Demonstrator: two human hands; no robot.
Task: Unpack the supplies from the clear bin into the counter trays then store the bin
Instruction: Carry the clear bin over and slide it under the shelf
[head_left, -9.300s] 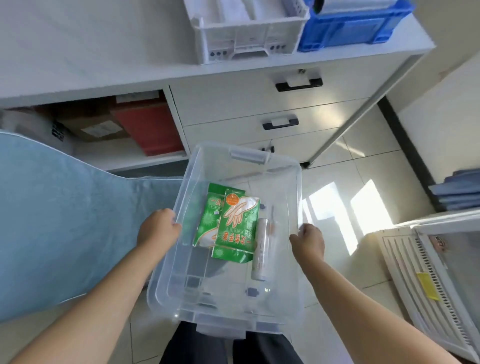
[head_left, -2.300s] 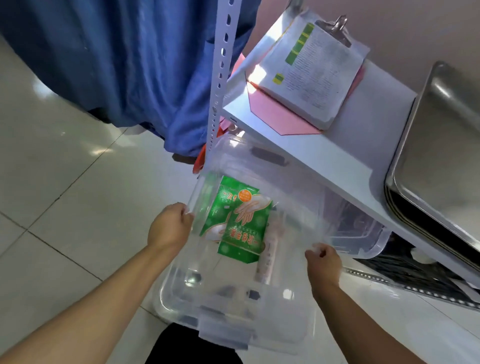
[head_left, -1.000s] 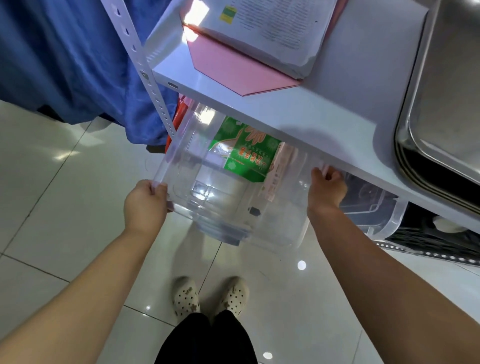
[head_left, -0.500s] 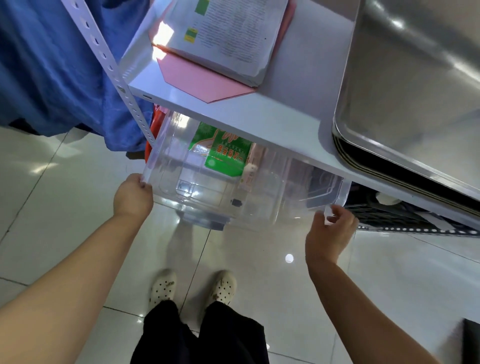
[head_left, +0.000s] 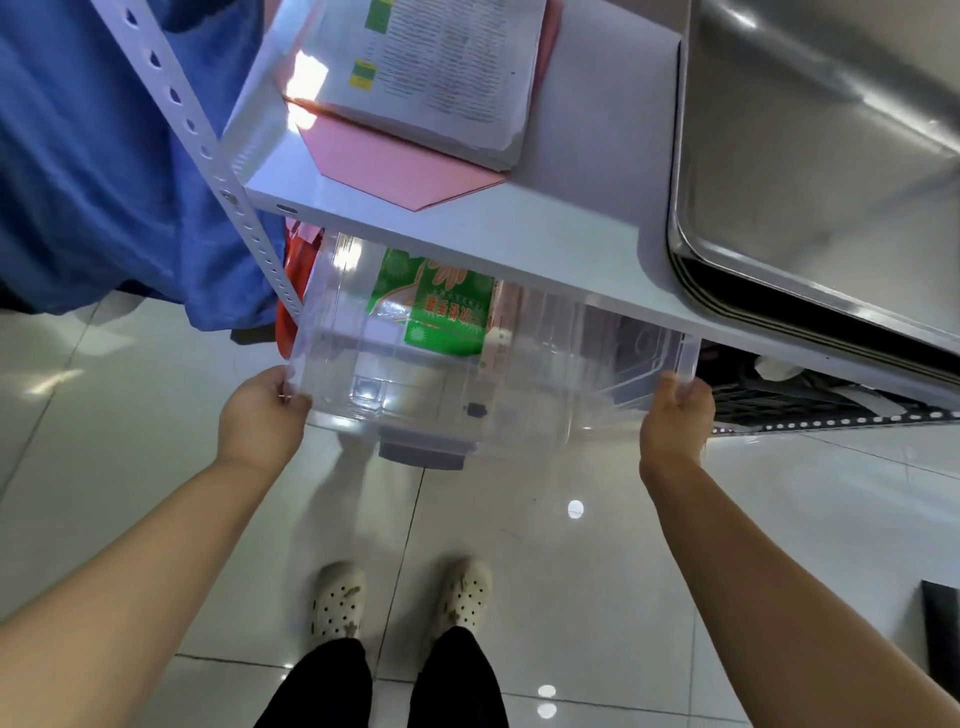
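The clear bin (head_left: 545, 395) sits partly under a white shelf (head_left: 519, 239), its near end sticking out towards me. Inside lie a green glove packet (head_left: 441, 312) and a pale tube (head_left: 496, 343), both half hidden by the shelf edge. My left hand (head_left: 260, 415) grips the bin's near left corner. My right hand (head_left: 675, 421) grips a clear rim at the near right corner. I cannot tell whether that rim belongs to this bin or to a second clear bin behind it.
On the shelf lie a stack of printed papers (head_left: 441, 67) over a pink folder (head_left: 395, 171) and a steel tray (head_left: 805, 182). A perforated post (head_left: 208, 150) and blue cloth (head_left: 93, 156) stand on the left. A black grid (head_left: 805, 400) lies under the shelf at right.
I carried the bin from the counter to this shelf and pushed it under the shelf board. My right hand shifted outward to the far right corner; my left hand kept its grip.
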